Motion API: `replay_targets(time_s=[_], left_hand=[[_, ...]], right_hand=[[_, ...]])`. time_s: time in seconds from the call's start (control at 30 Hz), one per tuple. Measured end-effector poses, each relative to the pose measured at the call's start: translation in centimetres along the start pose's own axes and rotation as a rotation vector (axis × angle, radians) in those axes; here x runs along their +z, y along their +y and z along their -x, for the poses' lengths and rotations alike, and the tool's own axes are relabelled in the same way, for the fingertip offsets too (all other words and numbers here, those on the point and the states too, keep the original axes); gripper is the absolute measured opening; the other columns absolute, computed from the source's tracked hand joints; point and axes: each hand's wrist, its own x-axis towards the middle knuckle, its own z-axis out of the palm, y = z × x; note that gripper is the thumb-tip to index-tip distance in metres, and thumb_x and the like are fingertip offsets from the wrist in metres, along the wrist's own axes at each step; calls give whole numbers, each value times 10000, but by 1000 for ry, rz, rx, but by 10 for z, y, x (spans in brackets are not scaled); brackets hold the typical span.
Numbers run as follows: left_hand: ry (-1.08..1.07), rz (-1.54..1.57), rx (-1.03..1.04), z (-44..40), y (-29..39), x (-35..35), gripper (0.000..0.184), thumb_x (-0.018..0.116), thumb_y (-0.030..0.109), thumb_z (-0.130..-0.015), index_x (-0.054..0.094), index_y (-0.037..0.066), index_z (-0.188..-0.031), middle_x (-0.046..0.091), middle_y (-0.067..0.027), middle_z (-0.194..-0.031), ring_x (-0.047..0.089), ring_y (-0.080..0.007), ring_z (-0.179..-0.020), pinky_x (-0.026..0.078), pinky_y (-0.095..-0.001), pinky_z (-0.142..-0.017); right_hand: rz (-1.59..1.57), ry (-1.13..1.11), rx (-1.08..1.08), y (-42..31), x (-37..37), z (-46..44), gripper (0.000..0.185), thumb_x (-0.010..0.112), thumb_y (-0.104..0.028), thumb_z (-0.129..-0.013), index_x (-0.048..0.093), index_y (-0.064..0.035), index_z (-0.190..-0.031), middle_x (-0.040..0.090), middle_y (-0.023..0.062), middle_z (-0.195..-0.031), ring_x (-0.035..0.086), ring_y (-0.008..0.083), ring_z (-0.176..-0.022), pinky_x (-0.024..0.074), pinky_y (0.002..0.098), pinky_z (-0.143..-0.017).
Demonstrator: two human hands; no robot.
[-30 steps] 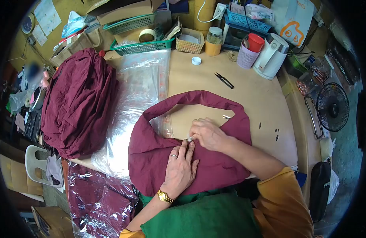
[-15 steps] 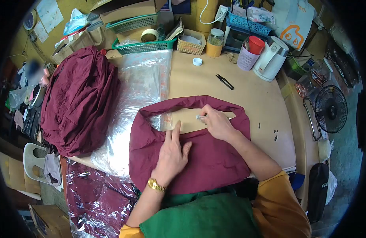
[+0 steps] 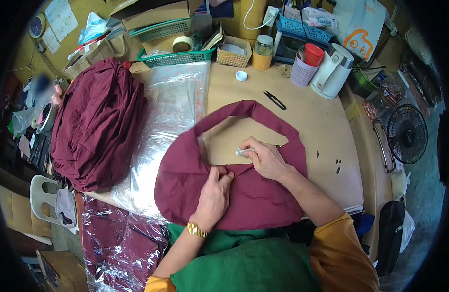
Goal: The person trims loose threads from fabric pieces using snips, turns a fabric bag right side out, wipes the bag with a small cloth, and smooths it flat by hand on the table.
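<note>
A maroon fabric bag (image 3: pixel 253 204) lies flat on the table before me, its strap looped upward into an open arch. My left hand (image 3: pixel 215 192) is closed, with thumb and fingers pinching the bag's upper edge at the left of the opening. Inside the arch, my right hand (image 3: pixel 266 158) grips a small whitish wad (image 3: pixel 242 152), too small to identify. A bit of something dark and shiny shows behind this hand, beside the strap. Above the bag lie black thread snips (image 3: pixel 274 100).
A heap of maroon fabric (image 3: pixel 95 126) and clear plastic sheets (image 3: pixel 171 112) lie to the left. Along the back stand a green basket (image 3: pixel 178 58), a jar (image 3: pixel 263 51), a lilac cup (image 3: pixel 302 72) and a white kettle (image 3: pixel 333 71). A white cap (image 3: pixel 241 76) rests on the table.
The strap has spread upward into a taller arch. My left hand went from extended fingers to a pinch on the bag edge. My right hand moved slightly down, still holding the whitish wad.
</note>
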Motion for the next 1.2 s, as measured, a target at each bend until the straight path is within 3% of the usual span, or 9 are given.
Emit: replay_targets(time_s=[0.1, 0.17, 0.23, 0.37, 0.7, 0.83, 1.07, 1.17, 1.2], left_hand=[[-20, -93, 119, 18, 7, 2, 332, 655, -27, -848, 635, -39, -1179, 596, -191, -1105, 608, -358, -1012, 527, -390, -873], [-2, -147, 167, 19, 6, 2, 368, 652, -30, -846, 597, -69, -1208, 599, -198, -1147, 617, -354, -1028, 536, -387, -896], [0, -114, 124, 21, 5, 4, 356, 648, -35, -845, 601, -69, -1196, 600, -203, -1163, 623, -354, -1033, 542, -388, -898], [46, -74, 127, 21, 1, 7, 330, 640, -57, -836, 608, -67, -1164, 609, -213, -1165, 641, -356, -1029, 556, -394, -883], [73, -81, 122, 21, 3, 5, 318, 643, -71, -813, 605, -78, -1129, 614, -213, -1146, 648, -366, -997, 561, -396, -838], [67, -105, 141, 22, 3, 7, 330, 636, -69, -806, 606, -70, -1134, 607, -197, -1143, 644, -356, -982, 557, -402, -828], [57, -94, 62, 18, 6, -1, 334, 652, -37, -802, 603, -45, -1132, 604, -191, -1195, 642, -361, -1014, 557, -397, -839], [39, -45, 47, 8, 13, -14, 368, 677, 6, -813, 610, -15, -1174, 604, -185, -1253, 638, -364, -1059, 552, -406, -863], [19, -13, 32, 5, 16, -20, 383, 691, 32, -819, 617, 7, -1194, 606, -177, -1274, 635, -364, -1080, 548, -412, -876]], right_hand=[[-36, -152, 111, -7, 0, -4, 40, 555, -11, -937, 587, -9, -961, 630, 148, -839, 635, 315, -821, 499, 395, -721], [72, -112, -209, -13, 11, -11, 21, 628, -43, -874, 633, -22, -873, 621, 118, -833, 612, 315, -837, 487, 411, -753], [171, -198, -243, -9, 37, 6, 29, 639, -85, -839, 632, -70, -862, 598, 81, -850, 582, 302, -918, 443, 422, -838], [293, -234, -317, -7, 7, 16, 92, 625, -58, -817, 601, -102, -741, 580, 42, -846, 560, 233, -878, 396, 374, -812], [283, -232, -429, -7, 16, 11, 87, 620, -11, -745, 597, -94, -731, 573, 31, -821, 559, 224, -842, 382, 372, -811], [303, -299, -422, -8, 15, 5, 87, 620, -7, -739, 600, -92, -743, 571, 38, -820, 561, 230, -847, 384, 366, -802], [221, -197, -326, -11, 19, 13, 77, 652, -28, -768, 606, -89, -771, 588, 50, -837, 581, 253, -895, 426, 386, -780], [181, -243, -176, -8, -10, 21, 69, 675, -56, -793, 613, -83, -783, 593, 66, -845, 590, 277, -913, 455, 411, -790], [251, -361, -123, -12, -18, 19, 54, 674, -58, -803, 621, -70, -802, 604, 82, -858, 595, 287, -912, 466, 406, -798]])
